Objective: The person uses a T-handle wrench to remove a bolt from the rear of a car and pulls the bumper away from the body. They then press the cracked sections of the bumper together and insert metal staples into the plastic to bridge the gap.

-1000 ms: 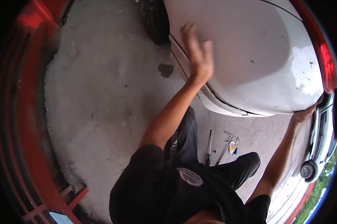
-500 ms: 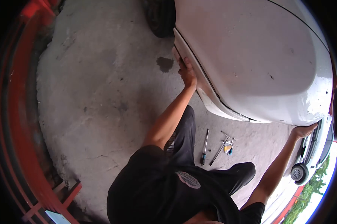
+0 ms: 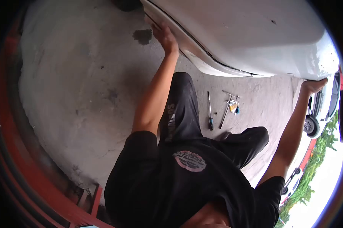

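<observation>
A person in a black T-shirt and dark trousers is crouching on a grey concrete floor (image 3: 84,87), outdoors in daylight. The floor is rough and cracked, and a dark stain (image 3: 143,36) is showing at its far edge. A red frame (image 3: 46,182) is curving along the floor's left edge. A white parked car (image 3: 320,108) and green shrubs are standing past its right edge.

Both hands are holding a white car body panel (image 3: 247,34) up off the floor, above the person's knees. Its long axis is running across the view, from the far left towards the right, and its rounded end is pointing right. The left hand (image 3: 165,36) is gripping the panel's lower edge near its left end, fingers curled around it. The right hand (image 3: 312,85) is clasping the underside of the right end.

A screwdriver (image 3: 209,112), a T-handle wrench (image 3: 226,106) and a small blue-handled tool (image 3: 237,109) are lying together on the floor, just beyond the knees and below the panel.
</observation>
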`<state>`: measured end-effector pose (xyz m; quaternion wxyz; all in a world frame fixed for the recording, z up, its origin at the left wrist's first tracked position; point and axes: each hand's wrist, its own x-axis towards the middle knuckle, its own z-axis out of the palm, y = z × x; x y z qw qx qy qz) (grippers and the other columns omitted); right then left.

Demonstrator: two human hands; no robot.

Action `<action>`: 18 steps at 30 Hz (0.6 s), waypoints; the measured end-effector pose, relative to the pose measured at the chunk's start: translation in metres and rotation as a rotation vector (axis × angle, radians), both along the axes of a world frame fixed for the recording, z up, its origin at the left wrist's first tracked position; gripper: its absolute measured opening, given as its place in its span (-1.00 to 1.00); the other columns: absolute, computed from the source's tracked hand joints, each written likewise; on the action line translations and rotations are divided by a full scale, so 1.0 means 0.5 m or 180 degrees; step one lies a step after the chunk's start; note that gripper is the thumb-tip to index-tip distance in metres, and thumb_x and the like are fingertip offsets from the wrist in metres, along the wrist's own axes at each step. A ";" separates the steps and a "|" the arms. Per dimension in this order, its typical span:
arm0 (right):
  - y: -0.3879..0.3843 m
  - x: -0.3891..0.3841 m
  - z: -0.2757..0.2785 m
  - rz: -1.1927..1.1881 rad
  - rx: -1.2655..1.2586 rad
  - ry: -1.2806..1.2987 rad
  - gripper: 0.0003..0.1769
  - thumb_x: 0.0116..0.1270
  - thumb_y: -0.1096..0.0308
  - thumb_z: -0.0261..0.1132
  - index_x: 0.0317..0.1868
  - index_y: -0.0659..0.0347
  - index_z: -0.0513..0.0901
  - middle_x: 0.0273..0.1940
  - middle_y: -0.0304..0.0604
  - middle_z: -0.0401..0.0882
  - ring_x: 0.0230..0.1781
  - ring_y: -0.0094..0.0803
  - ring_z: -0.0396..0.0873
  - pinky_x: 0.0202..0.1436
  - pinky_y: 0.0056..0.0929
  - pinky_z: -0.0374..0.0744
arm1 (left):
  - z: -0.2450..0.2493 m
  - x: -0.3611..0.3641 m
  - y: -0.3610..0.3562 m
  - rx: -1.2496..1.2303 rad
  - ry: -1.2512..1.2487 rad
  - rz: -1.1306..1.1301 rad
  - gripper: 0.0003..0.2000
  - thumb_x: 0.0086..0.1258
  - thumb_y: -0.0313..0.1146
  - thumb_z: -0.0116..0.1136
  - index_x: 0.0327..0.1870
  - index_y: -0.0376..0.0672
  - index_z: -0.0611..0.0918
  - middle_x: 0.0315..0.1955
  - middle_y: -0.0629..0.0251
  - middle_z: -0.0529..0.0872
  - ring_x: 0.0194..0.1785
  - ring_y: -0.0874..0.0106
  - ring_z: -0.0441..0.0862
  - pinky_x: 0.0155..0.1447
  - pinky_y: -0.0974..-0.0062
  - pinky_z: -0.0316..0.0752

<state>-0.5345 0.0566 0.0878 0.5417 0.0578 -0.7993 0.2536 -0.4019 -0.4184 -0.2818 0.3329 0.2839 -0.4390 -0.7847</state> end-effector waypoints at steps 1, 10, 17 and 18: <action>0.034 -0.019 -0.001 -0.0034 0.0238 0.0018 -0.63 0.60 0.21 0.08 0.13 0.33 0.61 0.08 0.05 0.66 0.09 -0.16 0.69 0.12 -0.14 0.75 | 0.012 0.031 0.022 0.0004 -0.0013 -0.0046 -0.05 0.60 0.37 -0.09 0.78 0.01 -0.13 0.65 -0.17 0.06 0.65 -0.18 0.16 0.64 -0.17 0.19; -0.049 0.023 0.008 0.0571 -0.0098 -0.0193 -0.62 0.62 0.22 0.06 0.17 0.37 0.56 0.09 0.10 0.68 0.07 -0.16 0.70 0.16 -0.21 0.71 | 0.058 0.163 0.188 0.1083 0.0672 -0.1057 0.22 0.36 0.18 0.48 0.76 0.32 -0.30 0.73 0.19 -0.16 0.74 -0.01 -0.08 0.56 -0.54 0.12; -0.007 0.016 0.001 0.0967 0.0158 -0.0078 -0.43 0.73 0.07 0.01 0.46 0.35 0.45 0.40 0.09 0.52 0.41 -0.13 0.46 0.46 -0.19 0.40 | 0.073 0.181 0.179 0.1017 0.0643 -0.1446 0.33 0.22 0.34 0.50 0.73 0.43 -0.41 0.74 0.31 -0.25 0.75 -0.02 -0.13 0.55 -0.55 0.16; -0.055 0.045 0.007 0.1382 -0.0309 -0.0162 -0.37 0.77 0.00 -0.09 0.54 0.33 0.40 0.49 0.06 0.45 0.52 -0.14 0.35 0.57 -0.20 0.27 | 0.079 0.187 0.180 0.0877 0.0687 -0.1570 0.34 0.22 0.34 0.50 0.72 0.43 -0.41 0.75 0.31 -0.26 0.75 -0.02 -0.13 0.54 -0.56 0.16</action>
